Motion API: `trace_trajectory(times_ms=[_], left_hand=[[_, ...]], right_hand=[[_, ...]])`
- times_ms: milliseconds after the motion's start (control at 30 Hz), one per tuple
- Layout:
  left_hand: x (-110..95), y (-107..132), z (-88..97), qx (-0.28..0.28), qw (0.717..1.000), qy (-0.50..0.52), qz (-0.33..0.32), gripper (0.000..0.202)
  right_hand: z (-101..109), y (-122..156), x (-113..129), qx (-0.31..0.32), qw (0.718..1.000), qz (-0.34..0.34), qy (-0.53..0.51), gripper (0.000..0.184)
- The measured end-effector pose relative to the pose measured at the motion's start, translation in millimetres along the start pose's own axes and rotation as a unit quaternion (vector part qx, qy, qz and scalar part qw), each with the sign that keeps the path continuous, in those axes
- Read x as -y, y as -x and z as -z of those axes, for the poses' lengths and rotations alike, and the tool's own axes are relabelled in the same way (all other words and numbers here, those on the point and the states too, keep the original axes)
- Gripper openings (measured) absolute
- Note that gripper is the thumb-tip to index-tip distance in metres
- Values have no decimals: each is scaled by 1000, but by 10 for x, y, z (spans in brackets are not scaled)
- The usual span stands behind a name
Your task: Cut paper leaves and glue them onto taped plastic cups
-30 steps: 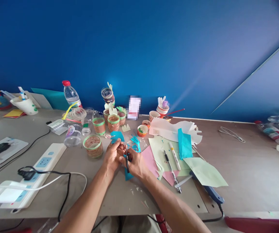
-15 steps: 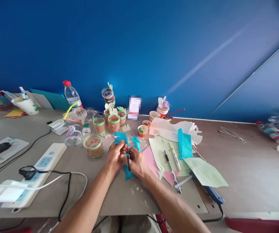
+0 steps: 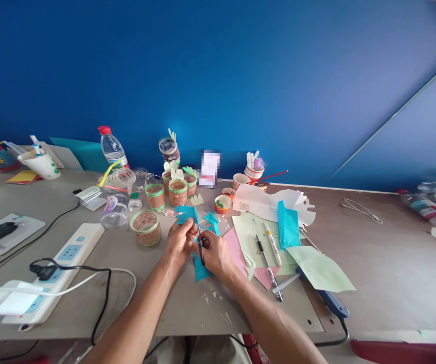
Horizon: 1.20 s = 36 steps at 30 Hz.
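Observation:
Between thumb and fingers, my left hand (image 3: 181,241) pinches a piece of blue paper (image 3: 185,215), which sticks out above the fingertips. My right hand (image 3: 213,251) is closed round the handles of a pair of scissors (image 3: 198,218). The blades point away from me and lie against the right side of the blue paper. Both hands touch or nearly touch, so part of the paper is hidden. Below them another blue sheet (image 3: 201,269) lies on the table, and blue scraps (image 3: 212,222) are scattered just behind the right hand.
Twine-wrapped cups (image 3: 146,228) stand behind and left of my hands. Green paper (image 3: 322,269), a marker (image 3: 273,244) and a pen (image 3: 269,266) lie to the right. A power strip (image 3: 56,273) with looping cables is at the left. A water bottle (image 3: 112,146) stands at the back.
The blue paper in my left hand has shifted slightly left and its angle against the blades differs a little. Both hands stay in nearly the same place.

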<state>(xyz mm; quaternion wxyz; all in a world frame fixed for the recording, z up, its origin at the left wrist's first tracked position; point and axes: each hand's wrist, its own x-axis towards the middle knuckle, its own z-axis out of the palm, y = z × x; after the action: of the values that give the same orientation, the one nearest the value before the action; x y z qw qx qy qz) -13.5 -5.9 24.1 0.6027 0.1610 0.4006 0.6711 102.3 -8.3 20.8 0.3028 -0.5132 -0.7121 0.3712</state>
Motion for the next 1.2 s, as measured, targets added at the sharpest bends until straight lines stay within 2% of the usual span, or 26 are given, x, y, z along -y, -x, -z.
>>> trace_trajectory(times_ms=[300,567,800,1000,1100,1200], left_hand=[[-1,-8,7,4,1000,1,8,44],[18,-25,13,-1,1000,17,-18,40],[53,-63,74,24,999,21,-36,35],[62,-41,34,12,998,3,-57,28],[70,-27,26,10,998,-7,-66,28],[61,-17,35,10,997,-4,-76,30]], right_hand=[[-28,-11,-27,-2,1000,-10,6,14],[-46,-14,-73,-3,1000,15,10,21],[101,-59,-44,-70,995,-44,61,19],[194,-151,-123,-143,985,8,97,29],[248,-192,-128,-164,974,-13,158,37],[310,-202,-81,-156,956,-46,244,46]])
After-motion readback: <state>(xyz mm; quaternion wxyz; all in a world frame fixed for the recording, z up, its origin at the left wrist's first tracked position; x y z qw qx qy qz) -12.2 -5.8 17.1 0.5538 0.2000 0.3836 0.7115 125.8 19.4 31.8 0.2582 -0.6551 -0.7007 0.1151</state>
